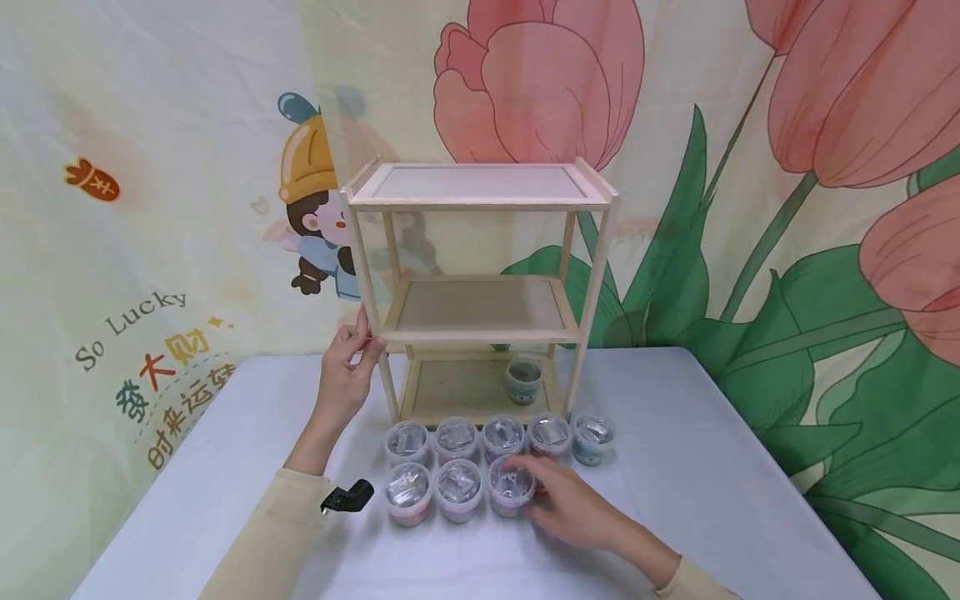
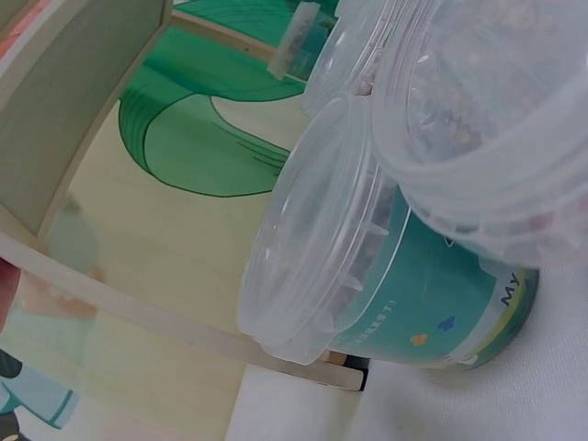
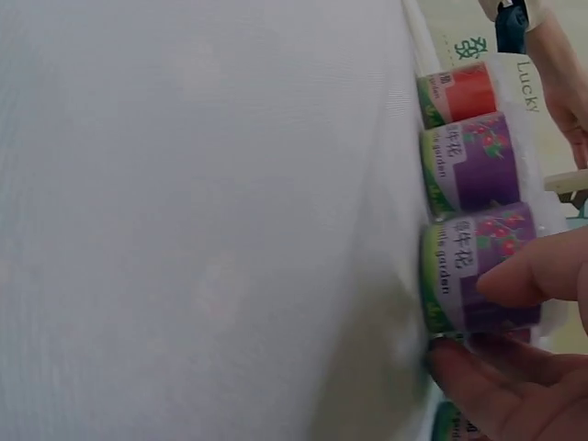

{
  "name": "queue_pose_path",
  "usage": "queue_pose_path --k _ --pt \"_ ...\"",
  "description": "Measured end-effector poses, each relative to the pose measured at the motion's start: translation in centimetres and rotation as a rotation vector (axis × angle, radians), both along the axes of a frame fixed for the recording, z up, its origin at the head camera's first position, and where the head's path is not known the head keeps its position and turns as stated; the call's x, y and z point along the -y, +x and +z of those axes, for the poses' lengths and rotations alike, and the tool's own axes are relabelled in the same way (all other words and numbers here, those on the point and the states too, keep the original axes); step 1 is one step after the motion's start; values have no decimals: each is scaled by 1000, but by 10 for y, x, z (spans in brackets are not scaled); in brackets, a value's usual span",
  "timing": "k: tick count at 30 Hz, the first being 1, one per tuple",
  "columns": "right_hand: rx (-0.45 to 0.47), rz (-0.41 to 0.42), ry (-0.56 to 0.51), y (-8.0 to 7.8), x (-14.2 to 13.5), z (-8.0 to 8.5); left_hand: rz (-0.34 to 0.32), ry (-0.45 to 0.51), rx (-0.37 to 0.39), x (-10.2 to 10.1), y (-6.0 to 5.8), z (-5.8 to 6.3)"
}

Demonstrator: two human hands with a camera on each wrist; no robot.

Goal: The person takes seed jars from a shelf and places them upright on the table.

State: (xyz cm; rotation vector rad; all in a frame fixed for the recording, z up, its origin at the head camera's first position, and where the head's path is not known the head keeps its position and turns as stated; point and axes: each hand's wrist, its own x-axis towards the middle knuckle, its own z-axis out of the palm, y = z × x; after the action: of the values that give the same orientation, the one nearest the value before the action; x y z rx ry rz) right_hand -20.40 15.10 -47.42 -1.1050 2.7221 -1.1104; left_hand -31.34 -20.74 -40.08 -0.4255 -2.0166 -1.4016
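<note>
My left hand (image 1: 345,375) holds the left post of a three-tier wooden shelf rack (image 1: 480,336) at middle-shelf height; in the left wrist view only a sliver of a finger (image 2: 6,289) shows. Thumb and fingers of my right hand (image 1: 573,504) grip a lidded plastic tub (image 1: 512,492) at the right end of the front row. In the right wrist view this tub has a purple "little garden" label (image 3: 496,266) and stands upright on the table. Other clear-lidded tubs (image 1: 459,487) stand beside and behind it.
One tub (image 1: 523,381) sits on the rack's lowest shelf, at the right. The back row of tubs stands close to the rack's front edge, ending with a teal-labelled tub (image 1: 592,442). A white cloth (image 1: 675,467) covers the table; a printed curtain (image 1: 712,208) hangs behind.
</note>
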Motion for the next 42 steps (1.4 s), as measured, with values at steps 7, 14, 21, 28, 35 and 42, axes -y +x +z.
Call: queue_pose_path --k 7,14,21,28,35,42 --pt "49 -48 0 -4 -15 32 -9 25 17 3 -7 -6" --pt "-1 -167 -71 -39 -15 62 -14 23 30 -7 15 16" --pt "-103 -232 -69 -85 1 68 -13 25 36 -2 7 3" --pt "-30 -267 -28 -114 14 60 -34 39 39 7 -4 -10" --pt "50 -351 2 -131 17 49 10 3 2 4 -4 -7" --pt "121 -416 -12 -141 20 35 12 -23 -56 -7 11 12"
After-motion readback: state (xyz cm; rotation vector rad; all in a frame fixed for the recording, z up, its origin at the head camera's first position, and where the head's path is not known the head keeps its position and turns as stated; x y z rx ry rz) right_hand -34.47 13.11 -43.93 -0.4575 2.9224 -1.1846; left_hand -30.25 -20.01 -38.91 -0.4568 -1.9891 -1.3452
